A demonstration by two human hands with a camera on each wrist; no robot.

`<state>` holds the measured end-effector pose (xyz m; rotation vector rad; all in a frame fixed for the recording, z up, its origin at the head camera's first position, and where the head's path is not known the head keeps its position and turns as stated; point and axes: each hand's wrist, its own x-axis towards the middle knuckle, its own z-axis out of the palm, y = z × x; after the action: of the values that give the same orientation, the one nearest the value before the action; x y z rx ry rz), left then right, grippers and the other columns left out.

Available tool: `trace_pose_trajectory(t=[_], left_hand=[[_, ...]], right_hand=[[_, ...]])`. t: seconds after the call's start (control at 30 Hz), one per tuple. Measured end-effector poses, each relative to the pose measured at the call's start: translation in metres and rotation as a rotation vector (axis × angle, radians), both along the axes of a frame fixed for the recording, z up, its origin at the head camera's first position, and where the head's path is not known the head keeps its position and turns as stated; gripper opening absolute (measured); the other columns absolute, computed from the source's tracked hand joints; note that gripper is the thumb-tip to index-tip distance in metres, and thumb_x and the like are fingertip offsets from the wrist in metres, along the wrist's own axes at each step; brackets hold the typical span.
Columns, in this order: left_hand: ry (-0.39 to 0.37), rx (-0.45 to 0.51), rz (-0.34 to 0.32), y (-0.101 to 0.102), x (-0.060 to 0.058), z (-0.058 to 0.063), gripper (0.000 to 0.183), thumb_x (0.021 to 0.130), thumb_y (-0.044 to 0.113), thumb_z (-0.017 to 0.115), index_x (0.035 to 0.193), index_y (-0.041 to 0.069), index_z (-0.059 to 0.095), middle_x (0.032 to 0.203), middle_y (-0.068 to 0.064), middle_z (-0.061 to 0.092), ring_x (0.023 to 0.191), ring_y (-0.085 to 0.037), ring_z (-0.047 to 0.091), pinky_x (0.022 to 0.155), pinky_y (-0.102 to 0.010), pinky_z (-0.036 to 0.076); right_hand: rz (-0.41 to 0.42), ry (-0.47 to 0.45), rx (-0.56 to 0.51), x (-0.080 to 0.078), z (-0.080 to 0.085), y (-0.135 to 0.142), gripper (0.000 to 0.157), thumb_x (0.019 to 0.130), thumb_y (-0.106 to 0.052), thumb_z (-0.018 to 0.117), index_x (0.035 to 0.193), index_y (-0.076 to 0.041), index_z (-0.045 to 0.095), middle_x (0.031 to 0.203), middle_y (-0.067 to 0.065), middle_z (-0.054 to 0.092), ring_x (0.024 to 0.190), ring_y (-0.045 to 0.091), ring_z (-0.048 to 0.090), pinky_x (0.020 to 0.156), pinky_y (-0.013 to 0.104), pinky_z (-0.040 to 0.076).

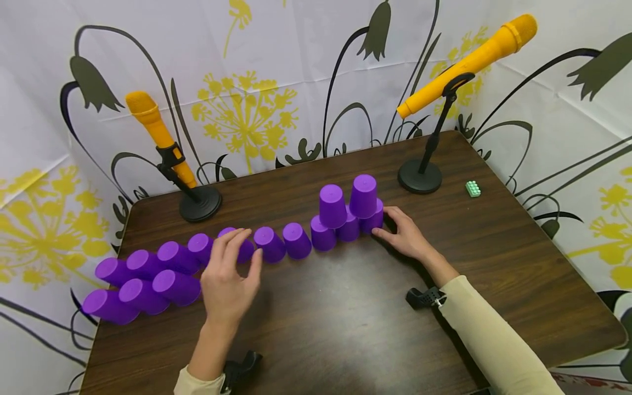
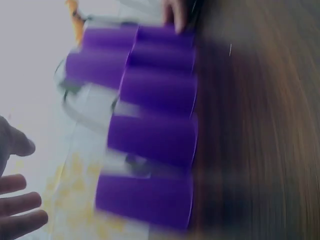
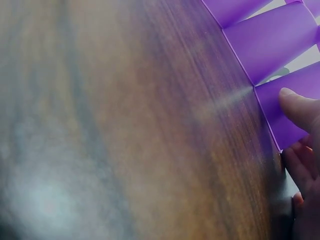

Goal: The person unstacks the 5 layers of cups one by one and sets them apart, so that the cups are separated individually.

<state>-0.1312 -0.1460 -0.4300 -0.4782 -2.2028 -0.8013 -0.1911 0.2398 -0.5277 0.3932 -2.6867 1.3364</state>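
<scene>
A line of upside-down purple cups (image 1: pixel 297 240) runs across the table, with two cups (image 1: pixel 364 195) standing on top at its right end. The thumb of my right hand (image 1: pixel 404 235) lies on the front of the rightmost bottom cup (image 1: pixel 373 218), its fingers around the far side. The right wrist view shows that thumb pressed to the cup wall (image 3: pixel 285 112). My left hand (image 1: pixel 228 282) is raised, fingers apart and holding nothing, overlapping one cup in the head view. In the blurred left wrist view its fingers (image 2: pixel 22 205) are apart from the cups.
Three more purple cups (image 1: pixel 143 296) form a front row at the left. Yellow microphones on black stands, one at back left (image 1: pixel 199 204) and one at back right (image 1: pixel 419 176), are behind the cups. A small mint-green toy brick (image 1: pixel 473 189) lies far right on the wooden table (image 1: pixel 336 329).
</scene>
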Motion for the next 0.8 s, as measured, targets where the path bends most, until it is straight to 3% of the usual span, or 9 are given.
trace_pose_trajectory(t=[0.13,0.27,0.53,0.63,0.8], left_hand=[[-0.109,-0.050,-0.135,0.036,-0.011,-0.003,0.052,0.084,0.020,0.075,0.134,0.016,0.060,0.129,-0.005,0.058,0.105,-0.027,0.063,0.078,-0.046,0.053],[-0.175,-0.079,-0.206,0.065,-0.023,-0.004,0.062,0.086,0.022,0.074,0.143,0.024,0.051,0.138,-0.006,0.053,0.116,-0.028,0.059,0.077,-0.047,0.054],[-0.280,-0.106,-0.225,0.102,-0.042,-0.002,0.077,0.087,0.025,0.075,0.152,0.030,0.036,0.152,-0.008,0.038,0.127,-0.034,0.049,0.065,-0.047,0.053],[-0.302,-0.105,-0.231,0.109,-0.047,-0.003,0.076,0.087,0.026,0.075,0.152,0.034,0.035,0.149,-0.009,0.040,0.124,-0.033,0.052,0.068,-0.049,0.053],[-0.267,-0.050,-0.251,0.116,-0.053,-0.007,0.066,0.088,0.027,0.074,0.147,0.030,0.044,0.135,-0.006,0.052,0.106,-0.028,0.063,0.071,-0.047,0.054]], right_hand=[[0.001,-0.002,0.000,-0.001,-0.001,0.001,0.053,0.089,-0.025,0.074,0.134,-0.003,0.055,0.134,0.015,0.054,0.128,0.031,0.048,0.107,0.051,0.034],[0.000,-0.004,0.001,-0.001,-0.002,0.001,0.053,0.090,-0.025,0.073,0.134,-0.003,0.054,0.134,0.015,0.054,0.128,0.032,0.047,0.107,0.051,0.034],[-0.001,-0.007,0.001,-0.001,-0.001,0.001,0.053,0.089,-0.024,0.074,0.134,-0.003,0.055,0.134,0.015,0.054,0.127,0.031,0.048,0.107,0.050,0.034],[0.000,-0.005,0.001,0.000,0.000,0.000,0.053,0.089,-0.024,0.074,0.134,-0.003,0.055,0.133,0.015,0.055,0.127,0.031,0.048,0.107,0.050,0.034],[-0.003,-0.005,-0.001,0.000,0.000,0.000,0.052,0.089,-0.024,0.074,0.134,-0.004,0.055,0.134,0.014,0.054,0.128,0.031,0.048,0.108,0.050,0.034]])
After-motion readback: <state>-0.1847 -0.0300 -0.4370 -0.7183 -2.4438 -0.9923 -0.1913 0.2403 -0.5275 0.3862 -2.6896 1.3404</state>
